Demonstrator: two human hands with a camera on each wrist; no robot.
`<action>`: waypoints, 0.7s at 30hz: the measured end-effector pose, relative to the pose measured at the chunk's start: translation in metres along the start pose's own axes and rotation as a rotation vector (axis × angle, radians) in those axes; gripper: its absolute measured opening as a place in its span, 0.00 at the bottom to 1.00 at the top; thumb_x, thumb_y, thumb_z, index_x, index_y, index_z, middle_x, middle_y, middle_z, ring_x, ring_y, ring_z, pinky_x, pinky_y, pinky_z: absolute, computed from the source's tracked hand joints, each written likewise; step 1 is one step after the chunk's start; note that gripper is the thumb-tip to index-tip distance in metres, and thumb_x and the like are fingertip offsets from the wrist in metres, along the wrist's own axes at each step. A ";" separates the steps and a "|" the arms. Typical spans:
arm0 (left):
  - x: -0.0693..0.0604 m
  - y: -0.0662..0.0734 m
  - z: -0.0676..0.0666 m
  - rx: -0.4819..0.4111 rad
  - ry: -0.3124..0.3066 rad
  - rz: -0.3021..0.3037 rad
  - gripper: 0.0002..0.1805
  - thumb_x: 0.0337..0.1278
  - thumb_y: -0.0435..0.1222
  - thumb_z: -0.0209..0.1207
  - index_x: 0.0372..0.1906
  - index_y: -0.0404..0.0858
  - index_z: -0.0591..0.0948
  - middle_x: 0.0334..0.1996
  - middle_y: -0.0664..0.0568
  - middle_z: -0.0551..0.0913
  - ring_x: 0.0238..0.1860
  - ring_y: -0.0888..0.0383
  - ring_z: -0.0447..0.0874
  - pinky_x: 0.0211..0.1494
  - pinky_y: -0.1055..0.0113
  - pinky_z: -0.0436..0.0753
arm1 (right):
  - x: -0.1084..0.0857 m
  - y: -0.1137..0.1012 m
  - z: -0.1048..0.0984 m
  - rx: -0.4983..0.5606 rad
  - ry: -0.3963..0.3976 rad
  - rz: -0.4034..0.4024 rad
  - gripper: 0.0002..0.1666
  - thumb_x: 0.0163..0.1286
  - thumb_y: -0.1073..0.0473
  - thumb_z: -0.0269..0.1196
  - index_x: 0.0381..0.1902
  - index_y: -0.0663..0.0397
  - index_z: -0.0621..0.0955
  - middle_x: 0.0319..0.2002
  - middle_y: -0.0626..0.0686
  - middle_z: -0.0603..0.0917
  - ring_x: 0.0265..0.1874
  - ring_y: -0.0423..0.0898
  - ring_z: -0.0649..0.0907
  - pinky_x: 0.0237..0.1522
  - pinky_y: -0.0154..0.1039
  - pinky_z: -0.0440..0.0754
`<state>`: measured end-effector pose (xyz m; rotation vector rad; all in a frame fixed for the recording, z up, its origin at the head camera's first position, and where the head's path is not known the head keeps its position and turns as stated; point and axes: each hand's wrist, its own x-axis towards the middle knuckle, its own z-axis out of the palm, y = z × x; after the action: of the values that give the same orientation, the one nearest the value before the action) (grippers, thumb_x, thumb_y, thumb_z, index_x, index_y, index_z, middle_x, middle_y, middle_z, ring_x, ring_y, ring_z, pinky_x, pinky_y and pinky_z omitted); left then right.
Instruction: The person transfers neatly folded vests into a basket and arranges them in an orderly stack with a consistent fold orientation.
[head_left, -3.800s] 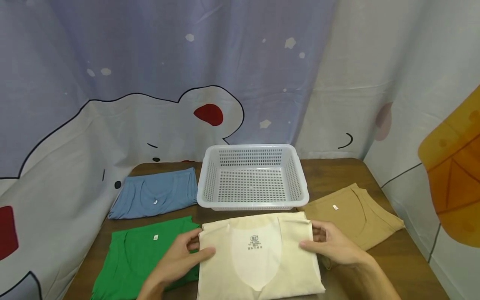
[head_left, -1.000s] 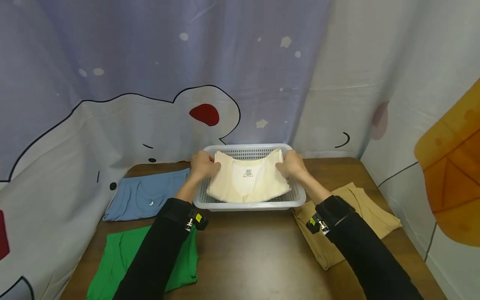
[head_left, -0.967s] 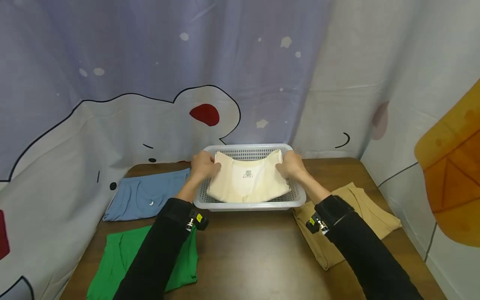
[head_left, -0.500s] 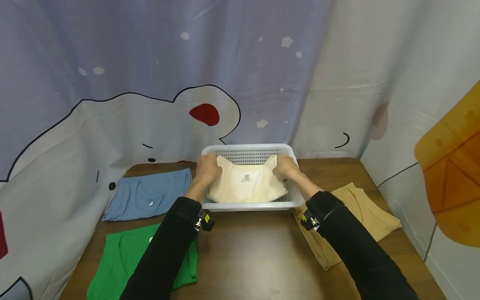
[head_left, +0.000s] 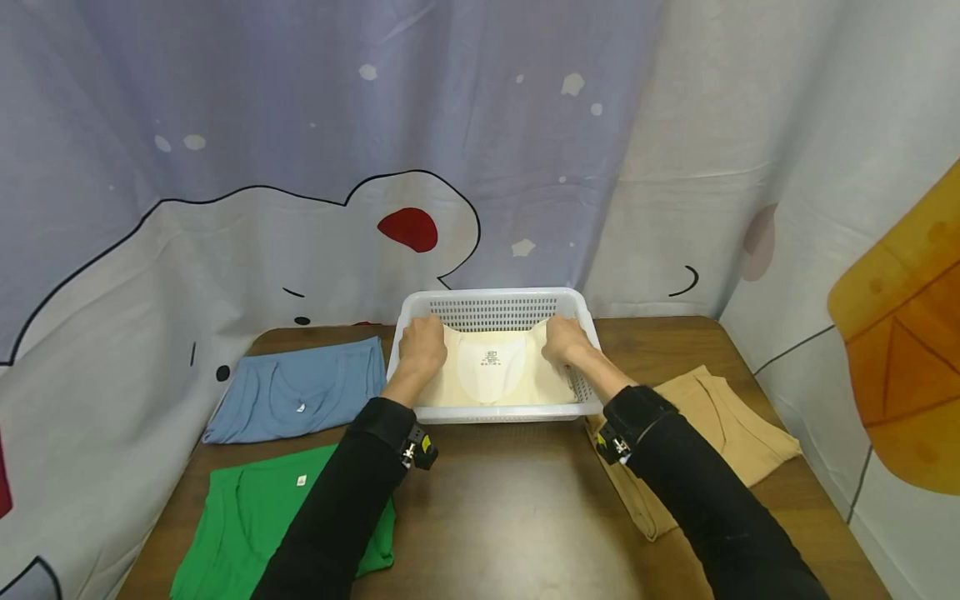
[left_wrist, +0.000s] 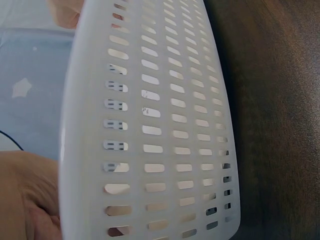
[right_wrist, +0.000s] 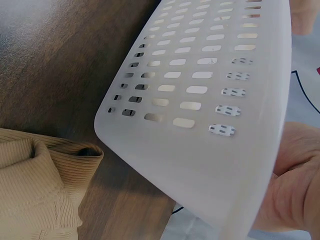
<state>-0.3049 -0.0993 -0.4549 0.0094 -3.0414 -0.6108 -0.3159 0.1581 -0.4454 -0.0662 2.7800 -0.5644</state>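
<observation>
A folded cream shirt [head_left: 491, 367], with a printed mark at its neckline, lies low inside the white slotted plastic basket [head_left: 498, 412]. My left hand [head_left: 422, 346] grips the shirt's left upper corner with curled fingers. At the opposite upper corner, my right hand [head_left: 567, 342] holds the cloth in the same way. Both hands are down within the basket's rim, so their fingertips are hidden. From the wrist views, the basket wall [left_wrist: 135, 125] stands between each camera and the shirt, and pale cloth shows through its slots.
On the wooden table [head_left: 502, 508], a folded blue shirt [head_left: 300, 392] lies left of the basket, and a folded green shirt [head_left: 255, 517] lies nearer on the left. A folded tan shirt [head_left: 720, 425] lies at the right, close to the basket's corner. A printed curtain [head_left: 525, 167] hangs behind.
The cream shirt has gone from the table's front, held by both hands, forward into the basket. Over the last second, both hands have lowered it and come slightly closer together.
</observation>
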 end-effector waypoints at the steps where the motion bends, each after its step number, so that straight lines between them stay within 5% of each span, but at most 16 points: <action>1: 0.000 0.000 0.001 0.004 -0.002 -0.001 0.10 0.79 0.24 0.57 0.54 0.24 0.86 0.51 0.27 0.91 0.52 0.30 0.96 0.50 0.40 0.97 | -0.002 0.000 0.000 -0.009 0.008 -0.005 0.09 0.75 0.73 0.60 0.49 0.73 0.83 0.29 0.56 0.81 0.20 0.45 0.81 0.19 0.30 0.76; 6: 0.004 -0.007 0.009 -0.021 -0.002 0.010 0.12 0.74 0.23 0.58 0.54 0.22 0.85 0.50 0.26 0.91 0.47 0.30 0.96 0.43 0.45 0.97 | -0.002 0.001 0.001 -0.009 0.036 -0.021 0.02 0.71 0.70 0.64 0.39 0.67 0.83 0.33 0.58 0.83 0.27 0.49 0.84 0.24 0.33 0.80; 13: -0.002 -0.001 0.004 -0.075 -0.103 -0.064 0.43 0.77 0.36 0.61 0.85 0.18 0.59 0.62 0.19 0.84 0.53 0.29 0.94 0.51 0.45 0.96 | 0.026 0.020 0.014 0.082 0.011 0.009 0.32 0.70 0.60 0.66 0.65 0.77 0.73 0.41 0.64 0.83 0.32 0.55 0.88 0.27 0.39 0.86; 17: -0.007 0.003 0.001 -0.087 -0.101 -0.076 0.46 0.77 0.43 0.64 0.84 0.18 0.60 0.63 0.19 0.84 0.57 0.30 0.93 0.55 0.44 0.95 | 0.031 0.022 0.018 0.073 0.004 0.032 0.40 0.70 0.56 0.67 0.71 0.78 0.69 0.45 0.66 0.85 0.35 0.56 0.88 0.28 0.41 0.88; 21: -0.010 0.006 0.001 -0.111 -0.108 -0.090 0.49 0.74 0.46 0.64 0.84 0.18 0.59 0.64 0.20 0.83 0.59 0.32 0.91 0.61 0.44 0.92 | 0.028 0.020 0.019 0.040 0.004 0.022 0.57 0.72 0.53 0.67 0.84 0.82 0.54 0.53 0.74 0.86 0.39 0.58 0.90 0.32 0.44 0.91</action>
<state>-0.2946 -0.0935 -0.4536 0.1140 -3.1191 -0.8118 -0.3362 0.1669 -0.4780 -0.0265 2.7685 -0.6145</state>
